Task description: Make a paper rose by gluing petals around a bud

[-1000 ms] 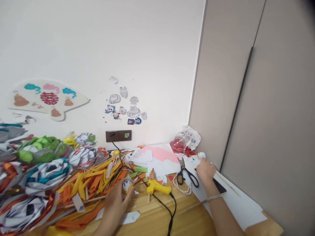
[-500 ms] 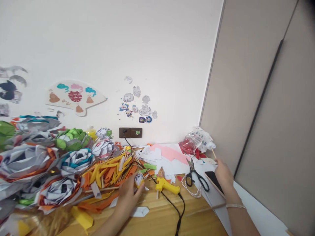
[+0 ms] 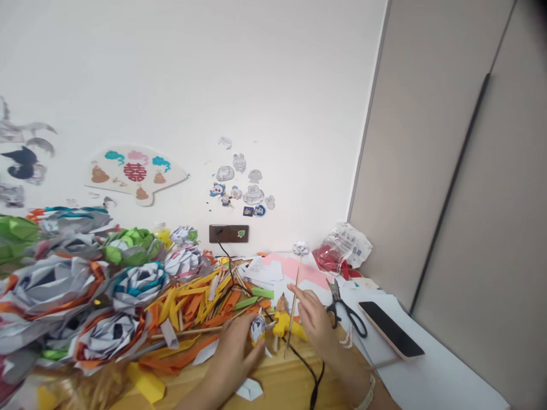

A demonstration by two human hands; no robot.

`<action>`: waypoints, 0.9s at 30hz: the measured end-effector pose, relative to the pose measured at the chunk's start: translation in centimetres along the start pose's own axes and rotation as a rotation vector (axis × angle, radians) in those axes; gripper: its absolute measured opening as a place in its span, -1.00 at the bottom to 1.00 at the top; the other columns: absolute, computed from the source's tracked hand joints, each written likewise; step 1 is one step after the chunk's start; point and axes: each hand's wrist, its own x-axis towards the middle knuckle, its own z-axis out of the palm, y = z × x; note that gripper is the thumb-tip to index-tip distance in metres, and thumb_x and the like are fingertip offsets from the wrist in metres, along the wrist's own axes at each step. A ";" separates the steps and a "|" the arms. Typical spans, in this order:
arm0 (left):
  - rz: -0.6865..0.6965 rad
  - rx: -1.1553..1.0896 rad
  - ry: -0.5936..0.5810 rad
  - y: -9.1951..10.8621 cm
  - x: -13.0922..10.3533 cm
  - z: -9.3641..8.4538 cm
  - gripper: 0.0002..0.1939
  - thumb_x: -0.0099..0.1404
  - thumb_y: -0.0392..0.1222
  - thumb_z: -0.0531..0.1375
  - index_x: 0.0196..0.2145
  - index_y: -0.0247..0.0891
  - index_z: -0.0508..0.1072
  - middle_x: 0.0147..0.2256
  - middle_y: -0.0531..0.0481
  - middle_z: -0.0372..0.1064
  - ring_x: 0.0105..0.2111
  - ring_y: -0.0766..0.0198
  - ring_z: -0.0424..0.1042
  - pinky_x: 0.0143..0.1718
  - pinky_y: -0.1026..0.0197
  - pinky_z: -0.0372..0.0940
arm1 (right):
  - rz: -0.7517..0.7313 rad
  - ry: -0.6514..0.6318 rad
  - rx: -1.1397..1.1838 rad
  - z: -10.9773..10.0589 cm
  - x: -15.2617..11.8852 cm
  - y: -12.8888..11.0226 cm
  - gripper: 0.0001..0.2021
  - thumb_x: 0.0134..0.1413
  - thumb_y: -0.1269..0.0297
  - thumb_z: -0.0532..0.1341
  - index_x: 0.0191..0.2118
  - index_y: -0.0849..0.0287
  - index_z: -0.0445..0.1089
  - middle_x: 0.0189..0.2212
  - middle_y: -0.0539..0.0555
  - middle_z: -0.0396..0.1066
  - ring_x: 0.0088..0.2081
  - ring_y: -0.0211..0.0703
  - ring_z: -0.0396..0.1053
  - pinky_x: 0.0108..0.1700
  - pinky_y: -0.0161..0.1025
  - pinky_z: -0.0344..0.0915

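Note:
My left hand (image 3: 231, 350) is closed round a small white-and-yellow paper flower (image 3: 257, 330) low over the table. In my right hand (image 3: 317, 324) a thin wooden stick (image 3: 297, 282) is pinched upright, with a small white paper flower (image 3: 301, 248) at its top end. Between my hands lies a yellow glue gun (image 3: 281, 323), partly hidden behind the stick and my right hand. Scissors (image 3: 351, 316) with black handles rest just right of my right hand.
Large paper flowers (image 3: 106, 336) crowd the left side. Orange and yellow paper strips (image 3: 200, 299) lie beside them with sticks. A phone (image 3: 392, 330) sits on white paper at right. A black cord (image 3: 314, 373) runs to the front edge. A clear plastic bag (image 3: 344, 245) stands by the cabinet.
My right hand has come from the far right to the middle, bringing the stick with its white flower over the glue gun. My left hand still holds its flower, slightly further right in view.

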 end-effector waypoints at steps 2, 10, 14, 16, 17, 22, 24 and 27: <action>0.030 -0.002 -0.022 0.4 -0.1 -0.1 -0.61 0.14 -0.11 0.17 -0.06 -0.24 0.36 -0.14 -0.18 0.45 -0.14 -0.01 0.40 -0.11 -0.01 0.31 | -0.103 -0.043 -0.190 0.1 -0.2 -0.5 -0.65 0.17 0.42 -0.03 0.05 0.19 0.25 -0.31 0.13 0.39 -0.27 -0.10 0.32 -0.28 -0.21 0.31; 0.029 -0.030 -0.003 0.2 0.3 -0.2 -0.60 0.14 -0.12 0.17 -0.05 -0.26 0.36 -0.13 -0.20 0.45 -0.14 -0.02 0.41 -0.12 -0.04 0.32 | -0.475 0.011 -0.594 1.3 -0.9 -0.4 -0.80 0.17 0.53 0.01 -0.24 0.24 0.35 -0.21 0.20 0.35 -0.26 -0.09 0.24 -0.23 -0.17 0.19; -0.026 -0.070 -0.004 0.0 0.1 -0.1 -0.59 0.13 -0.13 0.18 -0.05 -0.25 0.36 -0.10 -0.21 0.43 -0.12 -0.02 0.40 -0.10 -0.04 0.32 | -0.532 -0.175 -0.601 0.8 -0.8 -0.7 -0.82 0.18 0.46 0.05 -0.15 0.17 0.33 -0.36 0.11 0.35 -0.37 -0.14 0.22 -0.37 -0.23 0.13; -0.054 -0.095 -0.009 -0.2 0.0 0.0 -0.58 0.12 -0.15 0.17 -0.04 -0.25 0.36 -0.08 -0.22 0.42 -0.09 -0.02 0.39 -0.08 -0.04 0.31 | -0.485 -0.252 -0.598 0.7 -0.8 -0.6 -0.82 0.16 0.40 0.10 -0.11 0.12 0.32 -0.41 0.06 0.34 -0.39 -0.14 0.21 -0.39 -0.23 0.11; -0.065 -0.107 -0.014 -0.2 0.0 0.1 -0.58 0.12 -0.15 0.17 -0.04 -0.25 0.36 -0.07 -0.22 0.42 -0.08 -0.03 0.38 -0.07 -0.04 0.30 | -0.448 -0.277 -0.591 0.8 -0.9 -0.5 -0.84 0.15 0.36 0.12 -0.14 0.11 0.33 -0.41 0.05 0.33 -0.38 -0.13 0.22 -0.38 -0.23 0.10; -0.086 -0.157 -0.041 -0.3 0.1 0.1 -0.56 0.06 -0.24 0.18 -0.05 -0.25 0.37 -0.08 -0.21 0.42 -0.08 -0.03 0.38 -0.06 -0.05 0.29 | -0.358 -0.304 -0.548 1.7 -1.3 0.4 -0.86 0.13 0.26 0.17 -0.43 0.13 0.34 -0.49 0.00 0.31 -0.39 -0.16 0.23 -0.40 -0.25 0.07; -0.086 -0.169 -0.037 -0.3 0.2 0.1 -0.57 0.07 -0.23 0.17 -0.05 -0.25 0.37 -0.07 -0.22 0.42 -0.08 -0.03 0.38 -0.06 -0.05 0.29 | -0.396 -0.338 -0.525 2.0 -1.6 0.5 -0.93 0.15 0.31 0.15 -0.36 0.12 0.35 -0.49 -0.02 0.31 -0.39 -0.17 0.24 -0.41 -0.27 0.06; -0.084 -0.176 -0.020 -0.4 0.1 0.2 -0.59 0.12 -0.17 0.15 -0.04 -0.24 0.37 -0.07 -0.22 0.41 -0.08 -0.02 0.38 -0.06 -0.03 0.29 | -0.471 -0.397 -0.497 2.1 -1.9 -0.1 -0.79 0.19 0.39 0.09 -0.06 0.07 0.28 -0.46 -0.03 0.31 -0.42 -0.20 0.24 -0.43 -0.29 0.07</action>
